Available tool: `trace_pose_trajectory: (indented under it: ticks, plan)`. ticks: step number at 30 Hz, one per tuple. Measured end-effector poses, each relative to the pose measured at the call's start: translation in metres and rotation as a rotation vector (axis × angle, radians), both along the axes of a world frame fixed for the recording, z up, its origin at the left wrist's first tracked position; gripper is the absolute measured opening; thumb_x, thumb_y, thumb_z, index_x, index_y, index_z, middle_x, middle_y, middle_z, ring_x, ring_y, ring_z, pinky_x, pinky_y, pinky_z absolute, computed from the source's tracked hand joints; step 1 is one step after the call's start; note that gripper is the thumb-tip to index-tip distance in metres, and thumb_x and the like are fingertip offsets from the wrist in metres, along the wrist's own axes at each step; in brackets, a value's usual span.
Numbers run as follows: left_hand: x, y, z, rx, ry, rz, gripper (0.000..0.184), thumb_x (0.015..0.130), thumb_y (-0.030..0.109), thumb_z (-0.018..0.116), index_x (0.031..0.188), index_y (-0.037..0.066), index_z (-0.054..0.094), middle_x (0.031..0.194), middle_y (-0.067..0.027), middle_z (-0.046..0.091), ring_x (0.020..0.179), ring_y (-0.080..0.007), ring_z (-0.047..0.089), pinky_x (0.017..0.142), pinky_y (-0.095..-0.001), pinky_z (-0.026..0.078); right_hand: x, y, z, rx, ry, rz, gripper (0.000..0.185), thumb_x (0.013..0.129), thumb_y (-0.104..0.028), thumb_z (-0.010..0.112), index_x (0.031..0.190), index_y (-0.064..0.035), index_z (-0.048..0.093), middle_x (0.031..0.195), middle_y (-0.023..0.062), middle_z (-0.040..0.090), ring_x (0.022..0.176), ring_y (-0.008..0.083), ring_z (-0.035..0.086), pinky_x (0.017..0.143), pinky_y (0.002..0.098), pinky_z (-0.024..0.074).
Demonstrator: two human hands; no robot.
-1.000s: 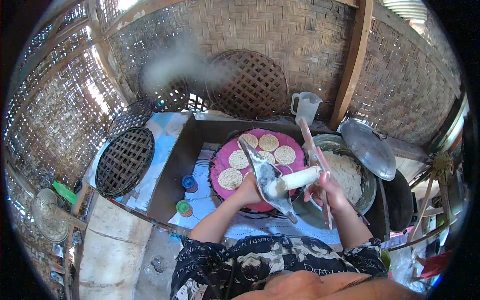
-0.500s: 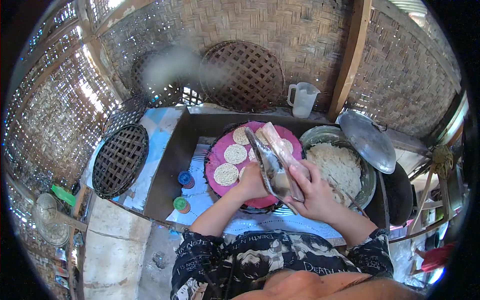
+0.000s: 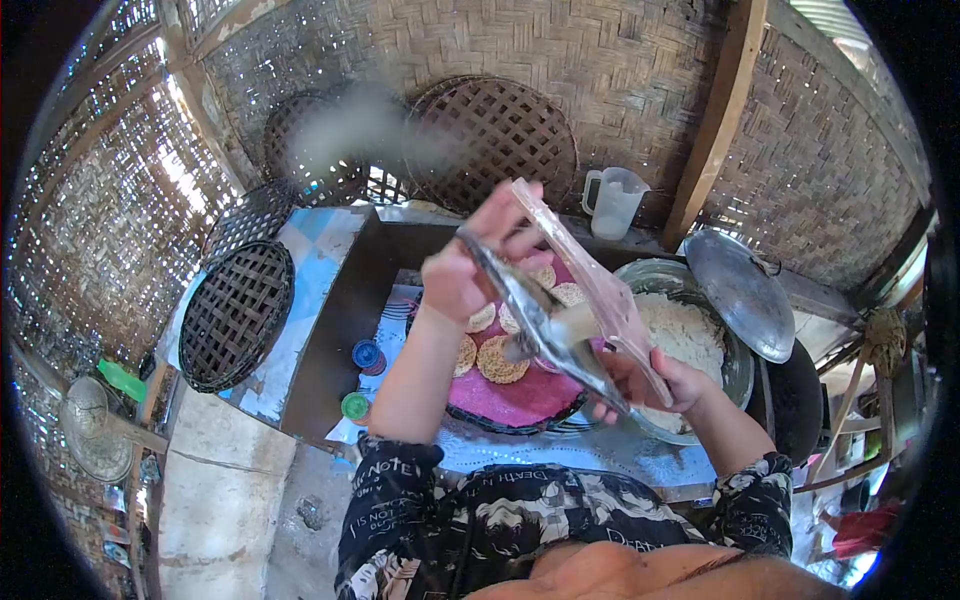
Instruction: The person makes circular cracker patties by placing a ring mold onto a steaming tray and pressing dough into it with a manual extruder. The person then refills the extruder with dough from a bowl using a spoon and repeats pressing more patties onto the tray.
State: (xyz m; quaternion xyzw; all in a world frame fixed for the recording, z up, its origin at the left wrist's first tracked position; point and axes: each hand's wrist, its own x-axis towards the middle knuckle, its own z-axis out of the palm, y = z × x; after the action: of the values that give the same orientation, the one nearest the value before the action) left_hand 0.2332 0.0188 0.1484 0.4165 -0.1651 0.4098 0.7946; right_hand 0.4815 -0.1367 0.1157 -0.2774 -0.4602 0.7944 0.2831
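Note:
A hand press is tilted in front of me, with a dark metal-faced plate (image 3: pixel 525 310), a pale pinkish board (image 3: pixel 590 270) and a short pale cylinder (image 3: pixel 574 325) between them. My right hand (image 3: pixel 665 385) grips its lower right end. My left hand (image 3: pixel 460 275) is raised at the upper left, fingers apart and blurred, close to the metal plate; whether it touches is unclear. Beneath lies a round tray with a pink cloth (image 3: pixel 520 403), carrying several flat round pale dough discs (image 3: pixel 500 360). At right stands a basin (image 3: pixel 741 385) of pale dough (image 3: pixel 685 335).
A metal lid (image 3: pixel 740 295) leans on the basin. A clear jug (image 3: pixel 615 205) stands behind. Woven trays (image 3: pixel 237 315) lie left and lean on the wall. Blue (image 3: pixel 368 355) and green (image 3: pixel 355 407) spools sit left of the cloth tray. Part of another person in red (image 3: pixel 865 530) shows far right.
The press has swung up and rightward, its plates now spread wider. My left hand has moved up from its lower left side and opened; my right hand has slid down toward its lower end.

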Motion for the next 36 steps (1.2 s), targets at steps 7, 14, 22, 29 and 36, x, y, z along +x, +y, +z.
trace_pose_trajectory:
  ticks: [7, 14, 22, 29, 36]
  plan:
    - [0.029, 0.004, 0.024, 0.160, -0.161, -0.097, 0.085, 0.063, 0.002, 0.065, 0.138, 0.008, 0.023, 0.136, -0.0142, 0.034, 0.130, -0.0334, 0.025, 0.103, -0.0477, 0.025, 0.017, 0.003, 0.010, -0.133, -0.045, 0.124, 0.114, 0.061, -0.082, 0.043, 0.131, 0.0066, 0.027, 0.118, 0.0207, 0.048, 0.097, 0.0275, 0.056, 0.085, 0.0363, 0.0432]
    - [0.061, 0.055, -0.067, -0.334, -0.033, -0.012, 0.047, 0.082, 0.040, 0.057, 0.115, 0.008, 0.051, 0.111, -0.0080, 0.058, 0.110, -0.0253, 0.050, 0.089, -0.0455, 0.042, 0.053, 0.029, -0.010, -0.231, -0.226, 0.007, 0.100, 0.073, -0.077, 0.031, 0.131, 0.0049, 0.029, 0.114, 0.0189, 0.051, 0.091, 0.0264, 0.057, 0.082, 0.0359, 0.0451]
    - [0.070, 0.059, -0.115, -0.677, -0.134, 0.029, 0.055, 0.079, 0.062, 0.044, 0.088, 0.010, 0.058, 0.087, -0.0076, 0.062, 0.088, -0.0264, 0.059, 0.073, -0.0423, 0.049, 0.065, 0.042, -0.015, -0.284, -0.488, -0.089, 0.082, 0.078, -0.068, 0.039, 0.124, 0.0009, 0.038, 0.108, 0.0188, 0.055, 0.080, 0.0261, 0.061, 0.070, 0.0353, 0.0507]
    - [0.048, 0.057, -0.111, -0.657, -0.056, 0.215, 0.045, 0.082, 0.056, 0.048, 0.084, 0.012, 0.054, 0.078, -0.0033, 0.057, 0.076, -0.0213, 0.056, 0.067, -0.0384, 0.049, 0.038, 0.047, -0.017, -0.171, -0.589, -0.095, 0.076, 0.080, -0.067, 0.038, 0.120, -0.0017, 0.042, 0.102, 0.0209, 0.058, 0.079, 0.0271, 0.063, 0.068, 0.0349, 0.0515]
    - [0.038, 0.086, -0.109, -0.570, -0.105, 0.138, 0.050, 0.082, 0.059, 0.044, 0.076, 0.012, 0.057, 0.074, -0.0037, 0.058, 0.073, -0.0228, 0.059, 0.060, -0.0362, 0.050, 0.027, 0.064, -0.021, 0.034, -0.633, -0.165, 0.060, 0.082, -0.060, 0.042, 0.105, -0.0055, 0.052, 0.080, 0.0084, 0.062, 0.060, 0.0148, 0.058, 0.052, 0.0285, 0.0484]
